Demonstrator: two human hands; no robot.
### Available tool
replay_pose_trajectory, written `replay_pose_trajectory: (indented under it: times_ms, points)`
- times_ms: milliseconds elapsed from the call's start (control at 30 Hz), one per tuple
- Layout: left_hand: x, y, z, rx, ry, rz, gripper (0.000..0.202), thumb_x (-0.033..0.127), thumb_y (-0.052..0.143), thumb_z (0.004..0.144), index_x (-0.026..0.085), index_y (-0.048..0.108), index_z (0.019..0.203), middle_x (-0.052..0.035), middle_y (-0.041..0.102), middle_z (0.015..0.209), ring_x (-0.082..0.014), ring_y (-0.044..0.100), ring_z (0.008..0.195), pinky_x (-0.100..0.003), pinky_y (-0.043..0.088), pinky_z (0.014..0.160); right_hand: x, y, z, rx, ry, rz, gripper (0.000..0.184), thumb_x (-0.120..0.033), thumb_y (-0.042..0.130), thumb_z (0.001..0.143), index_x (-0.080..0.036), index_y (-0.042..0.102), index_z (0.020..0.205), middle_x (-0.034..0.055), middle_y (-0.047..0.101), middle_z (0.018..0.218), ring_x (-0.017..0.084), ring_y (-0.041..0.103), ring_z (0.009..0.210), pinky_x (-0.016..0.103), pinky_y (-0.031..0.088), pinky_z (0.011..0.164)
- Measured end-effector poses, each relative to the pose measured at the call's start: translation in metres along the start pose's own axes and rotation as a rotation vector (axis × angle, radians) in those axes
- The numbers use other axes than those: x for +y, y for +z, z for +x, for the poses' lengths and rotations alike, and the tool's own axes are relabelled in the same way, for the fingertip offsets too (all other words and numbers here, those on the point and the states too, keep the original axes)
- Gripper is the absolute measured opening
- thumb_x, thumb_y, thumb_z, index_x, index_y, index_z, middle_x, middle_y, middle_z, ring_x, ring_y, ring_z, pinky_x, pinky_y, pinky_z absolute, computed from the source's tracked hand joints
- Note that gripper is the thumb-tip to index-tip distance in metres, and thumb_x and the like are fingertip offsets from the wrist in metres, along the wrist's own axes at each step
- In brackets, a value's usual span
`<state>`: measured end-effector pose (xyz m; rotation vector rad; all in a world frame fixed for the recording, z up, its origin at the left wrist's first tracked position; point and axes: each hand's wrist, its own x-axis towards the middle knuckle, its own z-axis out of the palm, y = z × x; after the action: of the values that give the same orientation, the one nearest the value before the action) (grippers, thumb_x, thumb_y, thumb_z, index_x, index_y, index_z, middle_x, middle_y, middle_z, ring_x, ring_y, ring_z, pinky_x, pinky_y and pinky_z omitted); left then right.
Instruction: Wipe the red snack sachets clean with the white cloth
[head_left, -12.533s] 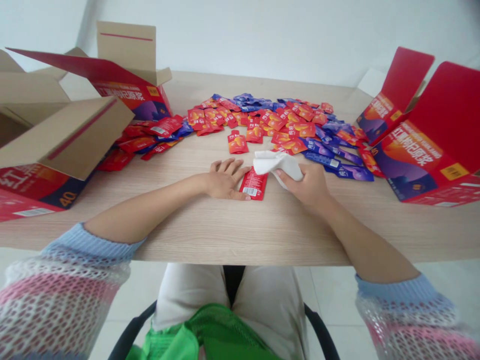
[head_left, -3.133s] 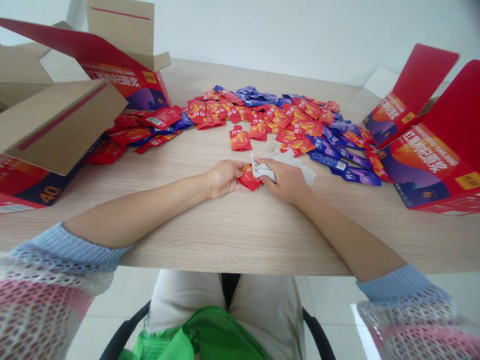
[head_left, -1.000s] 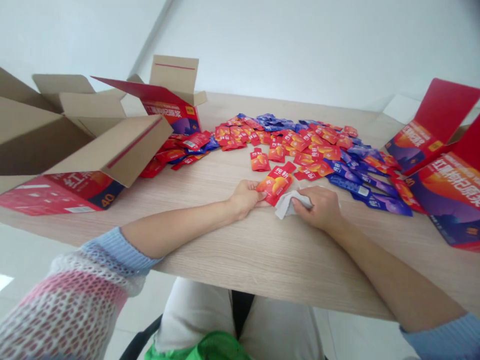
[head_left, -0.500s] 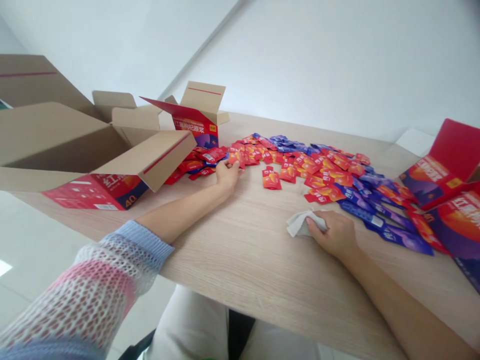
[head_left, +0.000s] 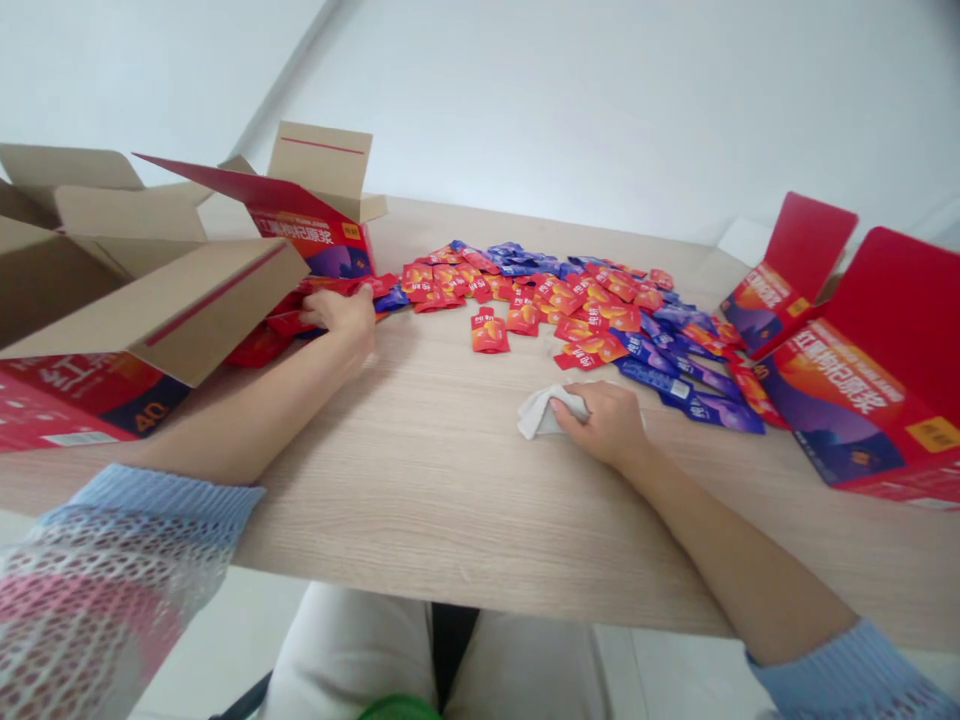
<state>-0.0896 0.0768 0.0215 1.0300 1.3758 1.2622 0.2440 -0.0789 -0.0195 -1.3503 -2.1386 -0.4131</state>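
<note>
My left hand (head_left: 341, 318) is over the left-hand sachet pile, beside the large open carton. Its thumb and fingers are apart, with red packaging showing between and behind them; some fingertips are hidden. Near it lie red sachets (head_left: 255, 345). Further right, a spread of red sachets (head_left: 592, 290) and purple-blue sachets (head_left: 517, 260) covers the table. Two single red sachets (head_left: 490, 330) lie at the front of this spread. My right hand (head_left: 604, 420) rests on the table, closed around a crumpled white cloth or tissue (head_left: 541, 408).
A large open carton (head_left: 82, 395) stands at the left, its flaps reaching over the table (head_left: 420, 500). Behind it is a smaller red box (head_left: 307, 240) with raised flaps. Two open red boxes (head_left: 847, 400) stand at the right. A white wall is behind.
The view has turned rightward, so more of the right-hand boxes shows. My left hand has moved left, onto the pile beside the carton. The right hand still grips the white cloth or tissue.
</note>
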Motion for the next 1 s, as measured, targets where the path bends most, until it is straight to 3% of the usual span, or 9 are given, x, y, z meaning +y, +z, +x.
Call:
replay_pose_trajectory:
  times_ms: [133,233,333,467,533,600,767,867,1000]
  points:
    - [-0.009,-0.001,-0.014,0.24,0.34,0.073,0.039,0.02,0.021,0.103,0.019,0.033,0.066,-0.0029,0.05,0.078,-0.0182,0.013,0.14,-0.034,0.024,0.086,-0.002,-0.001,0.001,-0.032,0.012,0.001,0.035,-0.045,0.051,0.089,-0.017,0.073,0.087,0.0084,0.075,0.079,0.023,0.069,0.07,0.033,0.049,0.066]
    - [-0.023,0.012,-0.031,0.287,0.645,0.243,0.012,0.017,0.038,0.098,0.009,0.048,0.098,-0.0083,0.051,0.113,-0.0194,0.018,0.139,-0.029,0.024,0.094,-0.004,-0.003,0.004,-0.095,0.046,0.006,0.037,-0.046,0.049,0.09,-0.018,0.073,0.089,0.0076,0.075,0.082,0.023,0.069,0.073,0.033,0.047,0.067]
    - [-0.037,0.033,-0.044,0.173,0.847,0.524,0.047,0.031,0.055,0.091,0.011,0.039,0.13,-0.0133,0.042,0.135,-0.023,0.043,0.125,-0.031,0.035,0.097,-0.007,-0.006,0.007,-0.176,0.105,0.026,0.037,-0.047,0.048,0.091,-0.019,0.072,0.093,0.007,0.075,0.087,0.022,0.069,0.078,0.032,0.046,0.067]
    - [-0.047,0.063,-0.037,-0.233,1.015,0.96,0.048,0.048,0.047,0.091,0.018,0.05,0.129,-0.0114,0.052,0.133,-0.0279,0.043,0.128,-0.042,0.033,0.108,-0.01,-0.008,0.009,-0.242,0.147,0.065,0.033,-0.047,0.053,0.087,-0.02,0.071,0.094,0.0062,0.075,0.094,0.023,0.068,0.085,0.032,0.045,0.069]
    - [-0.049,0.076,-0.025,-0.331,0.991,1.062,0.052,0.05,0.041,0.093,0.017,0.051,0.131,-0.0106,0.052,0.137,-0.027,0.038,0.134,-0.042,0.03,0.111,-0.013,-0.008,0.009,-0.247,0.137,0.08,0.031,-0.046,0.055,0.086,-0.02,0.071,0.093,0.0058,0.074,0.095,0.023,0.067,0.088,0.033,0.045,0.072]
    - [-0.049,0.086,-0.013,-0.344,0.898,1.115,0.058,0.052,0.035,0.094,0.014,0.048,0.136,-0.0099,0.048,0.143,-0.0265,0.029,0.141,-0.041,0.026,0.113,-0.017,-0.008,0.009,-0.251,0.126,0.084,0.03,-0.046,0.055,0.086,-0.02,0.07,0.094,0.0052,0.074,0.096,0.023,0.067,0.091,0.033,0.046,0.074]
    - [-0.042,0.098,0.002,-0.544,0.767,1.217,0.069,0.055,0.026,0.096,0.013,0.03,0.15,-0.0098,0.021,0.159,-0.0253,0.012,0.147,-0.044,0.012,0.117,-0.02,-0.005,0.008,-0.263,0.146,0.053,0.035,-0.048,0.054,0.087,-0.018,0.069,0.097,0.0081,0.073,0.101,0.025,0.066,0.095,0.036,0.047,0.078]
    - [-0.036,0.093,-0.006,-0.682,0.749,1.24,0.067,0.058,0.028,0.095,0.024,0.023,0.152,-0.0038,0.021,0.159,-0.0222,0.017,0.146,-0.049,0.01,0.116,-0.015,-0.003,0.006,-0.264,0.167,0.047,0.038,-0.049,0.052,0.088,-0.017,0.069,0.099,0.0101,0.072,0.104,0.026,0.066,0.096,0.036,0.048,0.079]
    - [-0.032,0.073,-0.037,-0.95,0.728,1.187,0.072,0.061,0.033,0.093,0.029,0.012,0.154,-0.0029,0.014,0.16,-0.0199,0.011,0.147,-0.052,-0.002,0.115,-0.009,-0.002,0.004,-0.208,0.212,0.038,0.039,-0.05,0.052,0.088,-0.017,0.07,0.098,0.0104,0.073,0.101,0.026,0.067,0.093,0.036,0.048,0.076]
